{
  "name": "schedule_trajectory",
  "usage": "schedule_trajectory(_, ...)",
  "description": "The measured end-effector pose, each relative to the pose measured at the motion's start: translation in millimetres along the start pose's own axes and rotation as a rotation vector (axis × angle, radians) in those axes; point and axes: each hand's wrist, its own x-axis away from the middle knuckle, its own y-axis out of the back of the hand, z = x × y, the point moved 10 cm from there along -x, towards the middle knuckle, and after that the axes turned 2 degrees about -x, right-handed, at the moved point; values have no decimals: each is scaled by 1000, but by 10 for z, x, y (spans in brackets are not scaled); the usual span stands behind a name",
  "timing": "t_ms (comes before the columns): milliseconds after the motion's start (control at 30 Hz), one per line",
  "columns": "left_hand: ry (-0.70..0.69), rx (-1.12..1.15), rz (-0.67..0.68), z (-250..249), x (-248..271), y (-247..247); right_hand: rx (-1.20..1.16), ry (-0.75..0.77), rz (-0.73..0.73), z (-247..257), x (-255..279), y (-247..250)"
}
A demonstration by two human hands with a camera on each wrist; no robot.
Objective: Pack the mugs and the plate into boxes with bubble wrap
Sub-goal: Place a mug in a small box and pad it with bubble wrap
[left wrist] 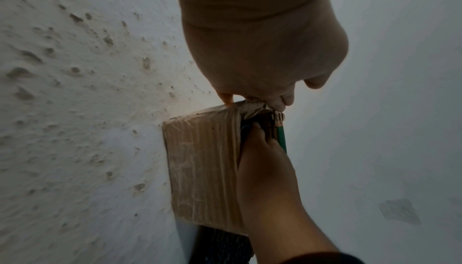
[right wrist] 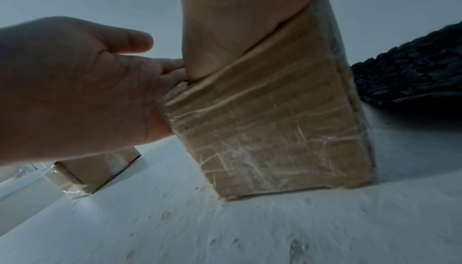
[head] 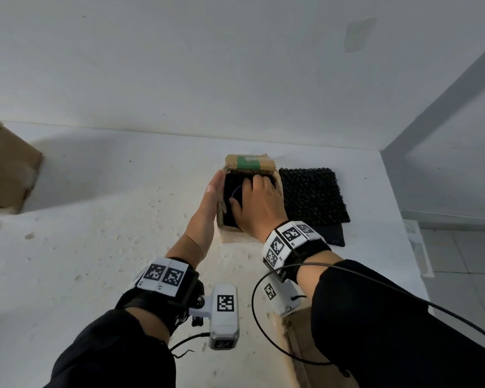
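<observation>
A small cardboard box [head: 235,236] stands open in the middle of the white table. Inside it lies a dark bundle with a blue mug rim [head: 236,191] showing. My right hand [head: 259,200] reaches down into the box, fingers and thumb curled around the bundle. My left hand [head: 212,200] lies flat against the box's left wall, fingers straight. The left wrist view shows the taped box [left wrist: 202,165] side on, with the right hand [left wrist: 267,169] entering its mouth. From the right wrist, the box [right wrist: 270,139] and left hand [right wrist: 75,90] appear; the fingers inside are hidden.
A black bubble wrap sheet [head: 311,197] lies flat just right of the box. A larger cardboard box [head: 9,169] sits at the far left by the wall. More cardboard [head: 300,348] lies under my right forearm. The table edge [head: 403,219] runs close on the right.
</observation>
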Motion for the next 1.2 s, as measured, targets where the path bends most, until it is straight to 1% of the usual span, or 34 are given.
schedule_trajectory(133, -14, 13, -49, -45, -13, -1, -42, -14, 118, -23, -99, -58)
schedule_trajectory(200, -57, 22, -69, -86, 8, -50, -53, -16, 199, -48, -151, -63)
schedule_trajectory(267, -96, 4, -60, -129, 40, -89, -112, -9, 284, -79, -164, -66)
schedule_trajectory(367, -108, -75, -78, -194, 38, -99, -243, 66, 367, -92, -97, -19)
schedule_trajectory(433, -103, -114, -120, -219, 15, -116, -314, 145, 321, -129, -29, 134)
schedule_trajectory(500, -121, -253, -234, -326, 29, -148, -413, 201, 177, -248, 46, 393)
schedule_trajectory(533, -145, -348, -295, -428, 56, -196, -469, 199, 95, -365, 86, 531)
schedule_trajectory(567, -181, -439, -350, -553, 90, -280, -515, 175, 27, -523, 121, 636)
schedule_trajectory(600, -235, -491, -375, -687, 123, -399, -541, 136, -23, -701, 155, 705)
schedule_trajectory(633, -292, -496, -365, -805, 134, -555, -554, 78, -52, -907, 178, 725)
schedule_trajectory(700, -375, -448, -266, -963, 97, -935, -581, -93, -63, -1381, 212, 656)
schedule_trajectory(733, -382, -434, -200, -993, 59, -1144, -603, -191, -51, -1631, 232, 578)
schedule_trajectory(800, -353, -462, -105, -955, -70, -1509, -638, -365, 32, -2067, 292, 343)
schedule_trajectory(867, -275, -545, -50, -800, -233, -1763, -643, -487, 155, -2393, 382, 47)
schedule_trajectory(933, -129, -625, -22, -498, -419, -1849, -669, -576, 248, -2620, 468, -242)
schedule_trajectory(967, -25, -670, -10, -302, -499, -1842, -703, -618, 283, -2688, 515, -364)
schedule_trajectory(1033, 185, -769, 1, 105, -591, -1780, -782, -681, 312, -2761, 586, -531)
schedule_trajectory(1100, 329, -867, 2, 384, -600, -1739, -862, -730, 292, -2796, 616, -636)
schedule_trajectory(1133, 358, -901, -10, 461, -605, -1729, -899, -752, 285, -2793, 628, -674)
schedule_trajectory(1200, 347, -930, -51, 463, -611, -1746, -930, -776, 269, -2775, 629, -730)
